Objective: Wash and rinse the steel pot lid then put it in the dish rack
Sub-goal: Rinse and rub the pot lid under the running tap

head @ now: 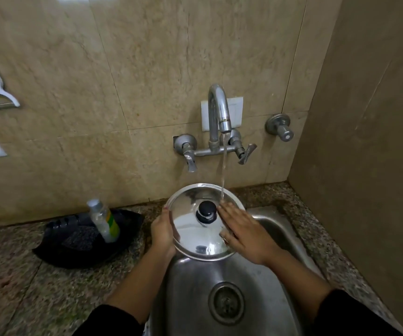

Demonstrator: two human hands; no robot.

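Observation:
A round steel pot lid (190,229) with a black knob (206,209) is held tilted over the steel sink (263,299), its top facing me. My left hand (162,232) grips the lid's left rim from behind. My right hand (241,230) lies flat with fingers spread on the lid's right side, next to the knob. Water runs from the wall tap (218,110) and lands on the lid's upper right part, at my right fingertips.
A black tray (57,251) on the granite counter to the left holds a clear dish soap bottle (103,220) and a dark scrubber (80,237). A wall closes off the right side. The sink drain (226,303) lies below the lid.

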